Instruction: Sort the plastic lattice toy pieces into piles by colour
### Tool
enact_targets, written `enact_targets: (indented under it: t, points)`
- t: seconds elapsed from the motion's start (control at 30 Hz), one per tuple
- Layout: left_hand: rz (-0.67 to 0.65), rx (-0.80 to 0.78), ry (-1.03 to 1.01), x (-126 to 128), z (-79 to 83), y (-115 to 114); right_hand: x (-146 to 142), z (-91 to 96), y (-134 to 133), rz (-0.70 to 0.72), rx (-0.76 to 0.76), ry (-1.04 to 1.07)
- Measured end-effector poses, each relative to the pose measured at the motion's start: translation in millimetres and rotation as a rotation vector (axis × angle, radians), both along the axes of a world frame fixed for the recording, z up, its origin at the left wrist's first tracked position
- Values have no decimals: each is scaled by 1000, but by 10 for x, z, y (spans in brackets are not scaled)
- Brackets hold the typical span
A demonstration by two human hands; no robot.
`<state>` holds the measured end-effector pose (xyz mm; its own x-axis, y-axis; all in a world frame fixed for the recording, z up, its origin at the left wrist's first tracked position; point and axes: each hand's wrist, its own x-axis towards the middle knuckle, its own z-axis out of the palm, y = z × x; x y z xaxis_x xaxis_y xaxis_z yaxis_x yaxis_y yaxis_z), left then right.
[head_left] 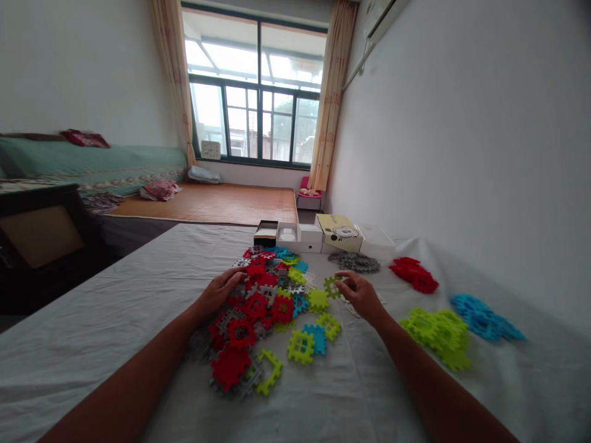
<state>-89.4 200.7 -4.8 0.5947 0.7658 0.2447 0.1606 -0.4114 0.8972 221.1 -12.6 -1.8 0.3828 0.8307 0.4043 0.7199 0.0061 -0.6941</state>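
Note:
My right hand [362, 295] pinches a lime-green plastic interlocking tile [331, 287] with notched edges, held just right of a mixed heap. My left hand [222, 291] is at the heap's left edge, fingers stretched toward the tiles, with nothing clearly held. The heap mixes red tiles [256, 306], grey tiles [229, 323], and blue and green ones. Toward me lie a loose green tile [301, 347], a blue tile [316, 338] and a green frame piece [272, 372].
Sorted piles lie to the right: grey [354, 263], red [414, 275], green [436, 335] and blue [484, 317]. A yellow cartoon box [339, 232], a black box [266, 234] and white boxes [310, 238] line the back of the cloth-covered surface [115, 301]. A wall [484, 154] bounds the right.

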Motion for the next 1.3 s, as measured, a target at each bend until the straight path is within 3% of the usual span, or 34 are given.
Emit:
enact_targets:
  t: [0.17,0.37,0.5,0.6,0.67,0.83,0.97,1.1,1.3]
  points:
    - [12,12,49,-6,30,-11,634,149,-237,-258,-137,-214]
    - [9,36,80,8,46,4,1419,382,-939,-605,-518,-443]
    - [27,33,86,18,86,-25,1631,332,-1198,-823,-761,-352]
    - [26,20,89,22,99,-40,1581,313,-1167,-902,-769,-349]
    - [29,21,85,25,94,-39,1459,343,-1049,-792,-678,-385]
    - [28,24,54,30,74,-32,782,393,-554,-127,-233,-343]
    - [22,8,45,27,73,-44,100,240,-239,229,-213,-284]
    - [23,5,56,25,83,-70,-250,43,-68,244,-171,-413]
    - [18,21,66,24,111,-94,-266,-51,13,239,-168,-426]
